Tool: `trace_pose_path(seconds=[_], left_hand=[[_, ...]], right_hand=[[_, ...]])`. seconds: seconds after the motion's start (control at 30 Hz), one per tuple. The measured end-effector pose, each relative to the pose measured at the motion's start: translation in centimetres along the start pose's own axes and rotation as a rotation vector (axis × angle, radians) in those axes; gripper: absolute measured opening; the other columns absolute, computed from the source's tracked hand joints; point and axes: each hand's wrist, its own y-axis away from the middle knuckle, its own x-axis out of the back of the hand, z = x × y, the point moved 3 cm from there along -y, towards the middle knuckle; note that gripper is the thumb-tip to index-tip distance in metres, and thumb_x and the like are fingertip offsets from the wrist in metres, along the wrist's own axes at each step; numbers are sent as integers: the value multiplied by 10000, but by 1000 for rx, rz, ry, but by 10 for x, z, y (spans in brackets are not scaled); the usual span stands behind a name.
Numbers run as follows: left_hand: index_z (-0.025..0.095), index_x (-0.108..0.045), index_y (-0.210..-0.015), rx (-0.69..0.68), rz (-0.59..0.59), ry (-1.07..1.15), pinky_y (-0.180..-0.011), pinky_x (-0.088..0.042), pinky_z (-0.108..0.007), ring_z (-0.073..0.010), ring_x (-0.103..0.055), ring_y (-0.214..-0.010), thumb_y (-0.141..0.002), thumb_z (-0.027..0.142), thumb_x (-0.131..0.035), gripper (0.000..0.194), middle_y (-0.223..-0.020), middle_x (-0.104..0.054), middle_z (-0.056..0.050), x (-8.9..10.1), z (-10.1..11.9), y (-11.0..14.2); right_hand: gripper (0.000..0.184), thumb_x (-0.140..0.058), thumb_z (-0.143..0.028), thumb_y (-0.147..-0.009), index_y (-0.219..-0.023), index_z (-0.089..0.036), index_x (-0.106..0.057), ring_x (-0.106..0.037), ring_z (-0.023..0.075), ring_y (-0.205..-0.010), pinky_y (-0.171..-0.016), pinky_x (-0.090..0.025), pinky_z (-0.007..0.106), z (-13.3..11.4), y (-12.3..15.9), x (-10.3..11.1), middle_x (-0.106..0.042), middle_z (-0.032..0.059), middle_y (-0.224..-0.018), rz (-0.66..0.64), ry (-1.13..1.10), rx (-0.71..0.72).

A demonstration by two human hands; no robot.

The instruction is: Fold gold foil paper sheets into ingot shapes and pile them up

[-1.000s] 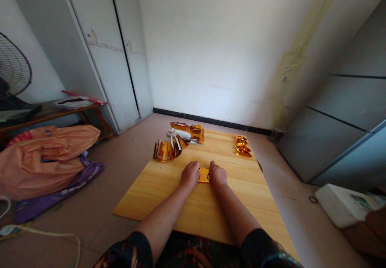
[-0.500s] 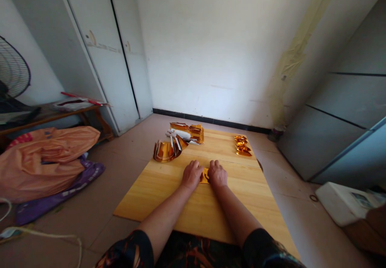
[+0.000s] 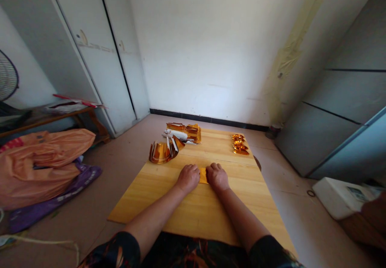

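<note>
A small piece of shiny gold foil paper (image 3: 203, 176) lies on the wooden board (image 3: 193, 215) in front of me, between my two hands. Curled fingers of my left hand (image 3: 189, 178) grip its left edge. On the opposite edge, my right hand (image 3: 217, 176) is closed in the same way, fingertips pressed down and mostly hidden. Farther off to the left sits a curved stack of gold sheets (image 3: 161, 152), with a flatter pile of gold and white sheets (image 3: 183, 133) behind it. A row of folded gold pieces (image 3: 240, 144) rests near the board's right edge.
Left of the board, an orange bag (image 3: 45, 163) and a purple bag (image 3: 60, 195) lie on the floor beside a low wooden bench (image 3: 90, 119). A white box (image 3: 337, 197) stands at the right. Cabinets and a wall close off the far side.
Both hands keep hold of the gold paper, and the dark mark on it no longer shows; it looks smoother. My left hand has shifted slightly left, and the view has turned a little.
</note>
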Motion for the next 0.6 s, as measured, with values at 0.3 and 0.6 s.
trace_pose_path(seconds=[0.3, 0.6], left_hand=[[196, -624, -902, 26, -49, 58, -852, -376, -327, -196, -543, -965, -841, 197, -527, 114, -1000, -618, -54, -7, 13, -7], [199, -625, -906, 36, 14, 103, -859, -327, -338, -199, -544, -996, -849, 220, -540, 105, -1004, -630, -55, -6, 18, -8]], right_hand=[[210, -452, -295, -910, -934, -252, -656, -484, 191, -916, -717, -379, 263, 18, 13, 11, -594, 65, -959, -26, -7, -86], [237, -489, -178, -880, -995, -271, -674, -482, 171, -1008, -842, -345, 270, 7, 28, 23, -620, 37, -1088, 54, -200, 216]])
